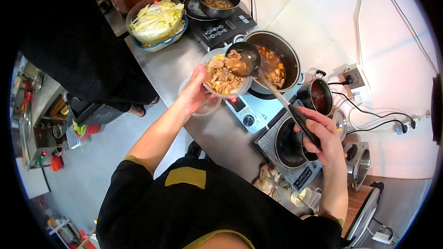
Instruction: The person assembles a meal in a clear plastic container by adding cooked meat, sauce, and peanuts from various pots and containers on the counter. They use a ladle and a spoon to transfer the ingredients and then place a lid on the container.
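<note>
My left hand grips the rim and side of a clear plastic bowl filled with pieces of meat and some yellowish vegetable. Closed around the black handle of a ladle is my right hand. The ladle's dark scoop, with meat and sauce in it, is over the bowl's right part. Just beyond, a large steel pot of brown stew with meat chunks stands on a light blue induction cooker. Under the bowl, partly hidden, another clear container rests on the steel counter.
A bowl of cut cabbage stands far left, beside a person in dark clothes. A wooden-handled saucepan is at the back near a black induction cooker. Right are a black pan, a pot of dark red liquid and wall cables.
</note>
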{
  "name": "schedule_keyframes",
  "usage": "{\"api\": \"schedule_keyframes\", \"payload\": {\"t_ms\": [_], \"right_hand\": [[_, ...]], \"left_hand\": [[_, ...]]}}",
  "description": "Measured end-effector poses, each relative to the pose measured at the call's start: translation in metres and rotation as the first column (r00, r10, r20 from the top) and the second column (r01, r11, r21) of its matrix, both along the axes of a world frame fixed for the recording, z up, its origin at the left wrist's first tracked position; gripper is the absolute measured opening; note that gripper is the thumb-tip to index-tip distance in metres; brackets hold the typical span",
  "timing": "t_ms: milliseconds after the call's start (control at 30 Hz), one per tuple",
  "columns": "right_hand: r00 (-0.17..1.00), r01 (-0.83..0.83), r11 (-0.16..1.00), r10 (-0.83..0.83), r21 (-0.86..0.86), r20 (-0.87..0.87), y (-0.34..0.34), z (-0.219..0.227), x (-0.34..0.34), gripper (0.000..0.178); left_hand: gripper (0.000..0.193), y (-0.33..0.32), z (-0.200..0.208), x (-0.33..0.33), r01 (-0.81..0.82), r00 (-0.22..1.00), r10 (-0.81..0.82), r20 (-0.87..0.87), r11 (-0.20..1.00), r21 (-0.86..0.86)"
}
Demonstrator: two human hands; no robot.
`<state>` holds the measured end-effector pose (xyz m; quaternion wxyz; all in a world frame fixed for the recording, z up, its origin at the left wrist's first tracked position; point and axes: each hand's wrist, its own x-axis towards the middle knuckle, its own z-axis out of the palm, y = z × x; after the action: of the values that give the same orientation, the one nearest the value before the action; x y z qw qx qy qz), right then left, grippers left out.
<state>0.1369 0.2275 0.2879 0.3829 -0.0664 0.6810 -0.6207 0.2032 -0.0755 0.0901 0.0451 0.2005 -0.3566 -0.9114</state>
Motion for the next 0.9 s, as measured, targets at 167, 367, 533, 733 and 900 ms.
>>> {"api": "schedule_keyframes", "payload": {"t_ms": [167,367,533,733,900], "right_hand": [[0.985,-0.051,0.994,0.066,0.096,-0.162,-0.016,-0.008,0.015,0.037],[0.984,-0.043,0.999,0.048,0.033,-0.170,-0.013,-0.008,0.006,0.037],[0.962,-0.056,0.994,0.080,0.096,-0.262,-0.011,-0.009,0.009,0.037],[0.218,0.040,0.828,0.539,0.560,-0.813,-0.015,-0.020,0.028,0.048],[0.188,0.100,0.914,0.370,0.393,-0.910,-0.006,-0.026,0.016,0.047]], "left_hand": [[0.077,0.007,0.015,0.004,-0.054,0.997,0.056,0.051,0.998,-0.036],[0.076,0.001,-0.004,0.009,0.031,0.994,-0.022,-0.103,0.996,0.086],[0.076,-0.001,-0.007,0.009,0.040,0.992,-0.017,-0.123,0.981,0.189],[0.076,0.003,0.013,0.007,0.084,0.989,-0.057,-0.140,0.976,0.202],[0.069,-0.002,0.007,0.009,0.031,0.991,-0.005,-0.133,0.981,0.194]]}}
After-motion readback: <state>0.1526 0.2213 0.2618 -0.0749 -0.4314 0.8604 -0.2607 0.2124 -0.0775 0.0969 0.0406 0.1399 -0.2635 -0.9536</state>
